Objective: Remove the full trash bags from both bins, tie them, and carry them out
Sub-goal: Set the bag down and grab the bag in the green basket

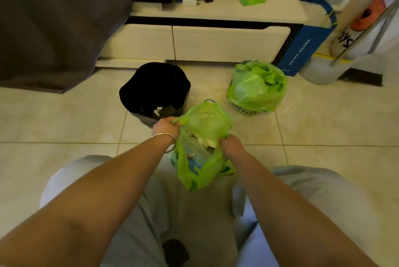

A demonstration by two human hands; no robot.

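Your left hand (166, 126) and right hand (231, 144) each pinch a bunched edge of the thin green plastic trash bag (200, 148), held open above the tiled floor (64, 120), near the black round bin (154, 92) and green-lined basket bin (257, 87).

Your left hand (166, 126) and right hand (231, 144) pinch a trash bag (200, 171) of thin, translucent green plastic film, crinkled and faintly glossy. Your left wrist carries a smooth, shiny metal bangle (167, 138). A second green bag (257, 87) of the same filmy plastic lines a pale plastic basket bin (246, 111). The black bin (154, 92) looks matt. The floor (323, 120) is glossy cream tile. Your trousers (313, 202) are soft, matt grey cloth. The cabinet (216, 40) looks smooth and cream-white.
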